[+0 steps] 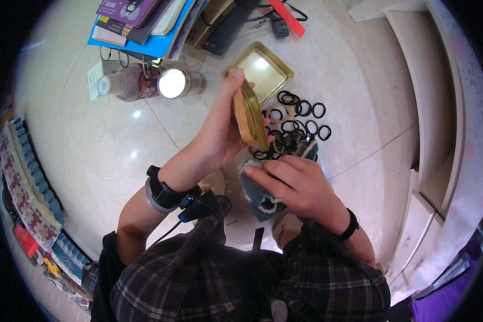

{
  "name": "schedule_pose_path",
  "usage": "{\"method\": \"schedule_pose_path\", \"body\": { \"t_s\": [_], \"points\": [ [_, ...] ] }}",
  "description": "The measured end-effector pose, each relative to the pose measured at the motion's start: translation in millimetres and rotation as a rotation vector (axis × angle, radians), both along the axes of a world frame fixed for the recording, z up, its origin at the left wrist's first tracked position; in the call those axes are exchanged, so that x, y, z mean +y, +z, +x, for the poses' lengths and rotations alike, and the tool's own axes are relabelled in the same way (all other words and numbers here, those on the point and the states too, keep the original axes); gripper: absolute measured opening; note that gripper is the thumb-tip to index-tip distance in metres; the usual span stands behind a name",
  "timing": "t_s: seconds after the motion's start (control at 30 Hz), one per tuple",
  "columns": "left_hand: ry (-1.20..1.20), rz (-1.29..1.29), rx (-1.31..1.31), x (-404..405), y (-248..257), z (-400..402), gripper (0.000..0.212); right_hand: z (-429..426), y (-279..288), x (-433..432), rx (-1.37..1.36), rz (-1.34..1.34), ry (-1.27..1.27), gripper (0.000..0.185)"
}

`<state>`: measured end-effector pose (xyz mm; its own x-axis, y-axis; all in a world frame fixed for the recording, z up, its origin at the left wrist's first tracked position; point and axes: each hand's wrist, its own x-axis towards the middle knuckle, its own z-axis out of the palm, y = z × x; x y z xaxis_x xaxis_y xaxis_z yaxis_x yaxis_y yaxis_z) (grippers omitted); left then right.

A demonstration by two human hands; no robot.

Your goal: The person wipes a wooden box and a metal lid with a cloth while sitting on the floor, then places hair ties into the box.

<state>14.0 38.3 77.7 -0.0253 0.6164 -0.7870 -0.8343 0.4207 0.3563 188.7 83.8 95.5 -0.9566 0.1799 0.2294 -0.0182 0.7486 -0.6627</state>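
Note:
My left hand [231, 129] holds a shallow gold metal tin part [250, 116] tilted on its edge, thumb on its upper rim. In my right hand [298, 183] is a fuzzy grey-blue cloth [257, 193] with pale trim, bunched just below the tin part. Another gold metal tray [271, 66], rectangular with rounded corners, rests on the tiled floor beyond my left hand. Black hair ties [304, 108] lie scattered on the floor to the right, with a beige one [279, 113] among them. Some of the pile is hidden behind my hands.
Books and folders [141, 44] are stacked at the upper left, beside a bottle [135, 82] and a jar with a pale lid [172, 83]. A cardboard box [213, 22], black cords and a red strip [287, 18] lie farther back. Cream furniture [418, 96] stands at the right.

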Motion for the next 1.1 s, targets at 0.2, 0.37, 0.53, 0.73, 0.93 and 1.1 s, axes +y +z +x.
{"method": "schedule_pose_path", "body": {
  "t_s": [0.2,0.37,0.53,0.73,0.93,1.1],
  "points": [
    [-0.006,0.079,-0.021,2,-1,1,0.065,-6,-7,2,0.271,-0.054,-0.277,0.049],
    [-0.03,0.071,-0.023,0,-4,6,0.062,-14,-7,6,0.215,0.024,-0.248,0.046],
    [0.018,0.089,-0.112,-5,-5,3,0.062,-10,-9,4,0.16,0.094,-0.214,0.043],
    [0.184,0.211,-0.24,-5,5,-10,0.072,1,-22,7,0.135,0.159,-0.246,0.043],
    [0.155,0.455,-0.453,-4,23,-23,0.07,26,-45,3,0.092,-0.304,-0.477,0.041],
    [0.131,0.392,-0.451,-16,-6,-28,0.044,10,-24,18,0.119,-0.803,-0.905,0.032]
  ]
}}
